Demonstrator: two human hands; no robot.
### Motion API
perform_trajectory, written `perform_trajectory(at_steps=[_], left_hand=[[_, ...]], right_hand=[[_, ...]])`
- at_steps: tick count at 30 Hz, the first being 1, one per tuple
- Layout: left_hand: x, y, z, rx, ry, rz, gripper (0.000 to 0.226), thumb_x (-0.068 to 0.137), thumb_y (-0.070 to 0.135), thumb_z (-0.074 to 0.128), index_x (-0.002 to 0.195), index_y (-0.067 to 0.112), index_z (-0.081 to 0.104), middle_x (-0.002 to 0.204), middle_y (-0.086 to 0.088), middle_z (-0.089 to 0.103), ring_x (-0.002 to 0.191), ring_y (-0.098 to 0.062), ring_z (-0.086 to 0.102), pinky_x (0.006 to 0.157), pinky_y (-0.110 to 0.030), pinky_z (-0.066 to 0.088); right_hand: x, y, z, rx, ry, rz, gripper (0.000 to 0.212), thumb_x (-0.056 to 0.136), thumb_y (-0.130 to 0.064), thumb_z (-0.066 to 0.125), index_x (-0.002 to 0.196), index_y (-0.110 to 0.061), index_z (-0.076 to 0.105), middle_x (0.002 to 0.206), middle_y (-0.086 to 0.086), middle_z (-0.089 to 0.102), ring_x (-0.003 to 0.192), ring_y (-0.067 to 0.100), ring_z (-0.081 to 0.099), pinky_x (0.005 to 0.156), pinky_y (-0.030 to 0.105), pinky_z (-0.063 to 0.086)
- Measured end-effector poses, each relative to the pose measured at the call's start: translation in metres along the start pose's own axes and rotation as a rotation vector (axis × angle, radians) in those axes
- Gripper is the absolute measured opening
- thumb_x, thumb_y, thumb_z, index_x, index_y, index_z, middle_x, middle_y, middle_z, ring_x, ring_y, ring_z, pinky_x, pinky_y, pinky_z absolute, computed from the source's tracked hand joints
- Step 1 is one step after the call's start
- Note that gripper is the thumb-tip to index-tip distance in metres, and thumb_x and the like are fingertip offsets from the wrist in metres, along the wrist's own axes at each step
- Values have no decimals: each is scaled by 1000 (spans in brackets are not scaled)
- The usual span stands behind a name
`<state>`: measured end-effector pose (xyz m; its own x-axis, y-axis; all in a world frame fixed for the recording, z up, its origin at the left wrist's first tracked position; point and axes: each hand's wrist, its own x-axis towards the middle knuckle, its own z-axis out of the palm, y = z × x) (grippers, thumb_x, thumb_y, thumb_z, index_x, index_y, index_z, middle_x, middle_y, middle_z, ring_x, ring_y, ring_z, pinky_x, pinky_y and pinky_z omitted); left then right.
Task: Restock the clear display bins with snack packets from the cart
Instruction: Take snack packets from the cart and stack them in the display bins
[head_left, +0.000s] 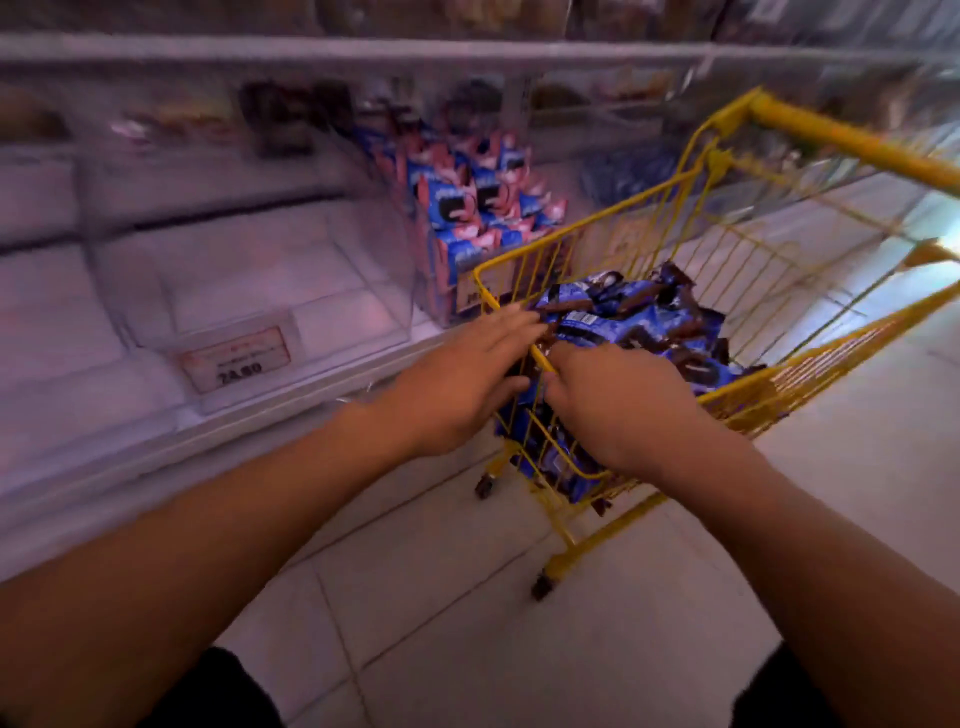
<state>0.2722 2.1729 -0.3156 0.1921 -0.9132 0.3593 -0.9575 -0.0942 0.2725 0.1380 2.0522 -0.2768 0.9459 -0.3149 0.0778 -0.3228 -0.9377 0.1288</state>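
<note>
Reaching into the yellow cart (727, 291): left hand (457, 384), fingers straight, apart, over its rim. Right hand (623, 410), fingers curled into blue snack packets (639, 322); grip unclear. Clear display bin (249, 270) at left.

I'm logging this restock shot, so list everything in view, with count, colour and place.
cart: one, yellow wire, right of the shelf
blue packets: a heap, uncountable, in the cart
empty bin: one, clear, on the shelf at left
price tag: one, red-edged, on the empty bin's front
stocked bin: one, clear, holding blue-and-pink packets, beside the cart
floor: pale tiles, below
left hand: open, at the cart's rim
right hand: fingers curled into the blue packets
</note>
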Motion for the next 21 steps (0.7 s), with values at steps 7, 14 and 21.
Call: perform_trajectory(at_steps=[7, 14, 21], left_hand=[[-38, -7, -79, 235, 66, -170, 55, 90, 39, 59, 136, 12, 52, 133, -15, 57, 121, -32, 53, 98, -39, 40], [-63, -111, -110, 352, -286, -757, 55, 78, 54, 71, 117, 17, 55, 119, -7, 55, 97, -31, 58, 73, -36, 44], [-52, -110, -123, 21, -234, -638, 6, 83, 27, 70, 79, 28, 67, 85, 9, 68, 77, -13, 64, 70, -32, 56]], right_hand=[[18, -6, -19, 81, -163, 20, 10, 102, -26, 39, 98, -20, 45, 111, 14, 63, 88, 33, 57, 71, 40, 45], [58, -39, -53, 3, 68, -67, 41, 90, -66, 49, 80, -25, 50, 104, 10, 68, 99, 32, 66, 72, 37, 45], [109, -71, -44, 137, 156, -143, 40, 88, -52, 63, 106, -20, 49, 111, 6, 60, 100, 32, 61, 77, 40, 50]])
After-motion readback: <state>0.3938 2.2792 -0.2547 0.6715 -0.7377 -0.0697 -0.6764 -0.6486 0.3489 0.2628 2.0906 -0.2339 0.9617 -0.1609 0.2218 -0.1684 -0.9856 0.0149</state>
